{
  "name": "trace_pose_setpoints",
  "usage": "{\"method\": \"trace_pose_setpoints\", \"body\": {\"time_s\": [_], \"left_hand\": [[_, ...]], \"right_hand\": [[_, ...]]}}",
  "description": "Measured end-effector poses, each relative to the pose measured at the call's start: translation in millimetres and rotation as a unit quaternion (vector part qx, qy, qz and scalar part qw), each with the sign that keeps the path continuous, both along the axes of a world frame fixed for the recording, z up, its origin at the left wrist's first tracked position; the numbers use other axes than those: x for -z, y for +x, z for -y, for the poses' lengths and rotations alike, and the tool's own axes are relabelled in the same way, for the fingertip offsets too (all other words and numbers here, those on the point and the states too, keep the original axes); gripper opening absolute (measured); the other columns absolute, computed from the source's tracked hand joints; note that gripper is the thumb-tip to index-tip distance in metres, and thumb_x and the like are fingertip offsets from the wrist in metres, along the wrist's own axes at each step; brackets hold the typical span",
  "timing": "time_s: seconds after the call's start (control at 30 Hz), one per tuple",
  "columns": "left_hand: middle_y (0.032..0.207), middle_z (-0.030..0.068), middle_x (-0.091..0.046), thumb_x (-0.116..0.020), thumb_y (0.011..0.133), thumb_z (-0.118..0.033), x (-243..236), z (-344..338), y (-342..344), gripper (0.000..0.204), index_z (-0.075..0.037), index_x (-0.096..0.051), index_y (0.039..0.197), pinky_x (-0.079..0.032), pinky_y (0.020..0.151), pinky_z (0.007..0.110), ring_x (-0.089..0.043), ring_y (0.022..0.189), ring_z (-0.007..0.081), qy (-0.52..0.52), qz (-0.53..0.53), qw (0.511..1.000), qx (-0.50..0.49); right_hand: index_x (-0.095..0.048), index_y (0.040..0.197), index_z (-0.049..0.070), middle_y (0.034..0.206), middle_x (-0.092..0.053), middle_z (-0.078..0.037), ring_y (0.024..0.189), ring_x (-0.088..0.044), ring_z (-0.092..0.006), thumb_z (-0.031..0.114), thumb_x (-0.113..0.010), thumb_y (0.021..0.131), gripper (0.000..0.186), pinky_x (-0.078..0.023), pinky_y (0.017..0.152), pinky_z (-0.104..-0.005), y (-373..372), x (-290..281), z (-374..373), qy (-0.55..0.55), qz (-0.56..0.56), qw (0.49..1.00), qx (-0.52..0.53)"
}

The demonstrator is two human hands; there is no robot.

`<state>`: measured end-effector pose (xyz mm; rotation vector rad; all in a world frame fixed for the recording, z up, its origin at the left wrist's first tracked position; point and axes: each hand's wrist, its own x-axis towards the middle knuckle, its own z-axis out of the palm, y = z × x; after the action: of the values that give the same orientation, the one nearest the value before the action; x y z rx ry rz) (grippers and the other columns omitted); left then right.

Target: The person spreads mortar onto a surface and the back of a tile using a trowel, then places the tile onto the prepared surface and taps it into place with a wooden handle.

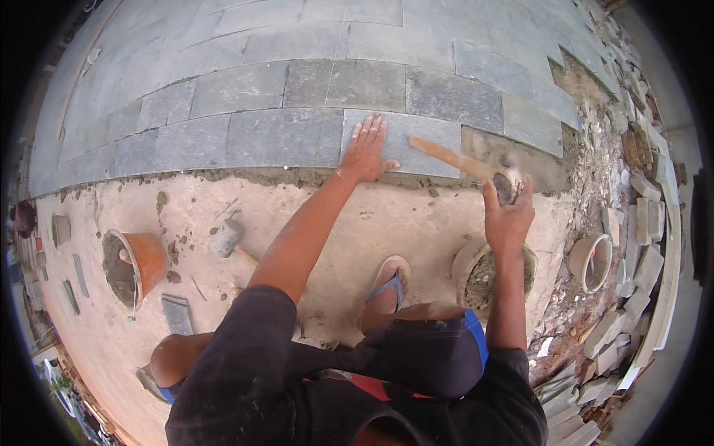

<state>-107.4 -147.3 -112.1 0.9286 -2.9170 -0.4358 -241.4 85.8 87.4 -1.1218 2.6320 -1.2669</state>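
Observation:
My left hand [363, 157] lies with its fingers stretched out, pressed on a grey stone paving slab [424, 137] in the front row. In my right hand [509, 219] is a hammer [450, 157], gripped around its head. Its wooden handle points left, and the handle's end is over or on that same slab. The hammer's head is partly hidden by my fingers and blurred. Wet grey mortar [487, 145] lies just right of the slab, below the hammer.
A mallet [227, 238] lies on the ground at left, near an orange bucket [149, 260]. A bucket of mortar [467, 264] stands beside my right forearm, with a pale bucket [590, 264] farther right. Stone offcuts [647, 267] line the right side. A string [333, 63] crosses the laid slabs.

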Motion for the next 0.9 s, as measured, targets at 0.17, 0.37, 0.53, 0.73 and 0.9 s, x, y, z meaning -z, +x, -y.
{"method": "trace_pose_setpoints", "body": {"time_s": [0.17, 0.37, 0.53, 0.73, 0.9], "left_hand": [[0.163, 0.0170, -0.010, -0.048, 0.094, -0.061, -16, 41, 32, 0.093, 0.000, -0.012, 0.155, -0.008, 0.124, 0.045, -0.005, 0.151, 0.0302, -0.032, 0.085, 0.996, 0.006], [0.163, 0.0157, -0.011, -0.060, 0.091, -0.052, -31, 72, 58, 0.093, -0.001, -0.016, 0.154, -0.010, 0.124, 0.045, -0.008, 0.151, 0.0292, -0.050, 0.166, 0.981, 0.087], [0.162, 0.0161, -0.015, -0.065, 0.087, -0.050, -32, 76, 66, 0.094, -0.001, -0.020, 0.153, -0.013, 0.124, 0.046, -0.010, 0.151, 0.0310, -0.054, 0.159, 0.981, 0.099], [0.162, 0.0148, -0.015, -0.066, 0.086, -0.049, -39, 73, 62, 0.095, -0.002, -0.020, 0.154, -0.012, 0.123, 0.048, -0.010, 0.151, 0.0301, -0.055, 0.174, 0.980, 0.082], [0.163, 0.0145, -0.015, -0.067, 0.086, -0.048, -50, 70, 55, 0.096, -0.002, -0.018, 0.154, -0.011, 0.123, 0.050, -0.010, 0.151, 0.0300, -0.046, 0.207, 0.974, 0.076]], "right_hand": [[-0.053, 0.122, -0.003, 0.093, -0.070, -0.022, 0.086, -0.072, -0.0319, 0.016, -0.074, 0.086, 0.046, -0.054, 0.075, -0.0374, 2, 5, 3, -0.009, -0.023, 1.000, -0.017], [-0.053, 0.121, -0.001, 0.093, -0.070, -0.023, 0.087, -0.072, -0.0329, 0.018, -0.075, 0.086, 0.045, -0.054, 0.074, -0.0379, 10, -2, 7, 0.008, 0.000, 1.000, -0.017], [-0.054, 0.120, 0.000, 0.093, -0.071, -0.021, 0.087, -0.072, -0.0312, 0.019, -0.075, 0.086, 0.045, -0.054, 0.075, -0.0377, 14, 0, 10, -0.004, -0.019, 1.000, -0.025], [-0.054, 0.120, -0.002, 0.095, -0.071, -0.021, 0.088, -0.072, -0.0304, 0.020, -0.074, 0.087, 0.044, -0.054, 0.076, -0.0376, 11, -4, 9, 0.001, 0.006, 1.000, -0.013], [-0.053, 0.120, -0.002, 0.096, -0.070, -0.022, 0.090, -0.071, -0.0328, 0.019, -0.074, 0.087, 0.045, -0.054, 0.077, -0.0383, 13, 0, 7, -0.011, 0.002, 1.000, -0.018]]}}
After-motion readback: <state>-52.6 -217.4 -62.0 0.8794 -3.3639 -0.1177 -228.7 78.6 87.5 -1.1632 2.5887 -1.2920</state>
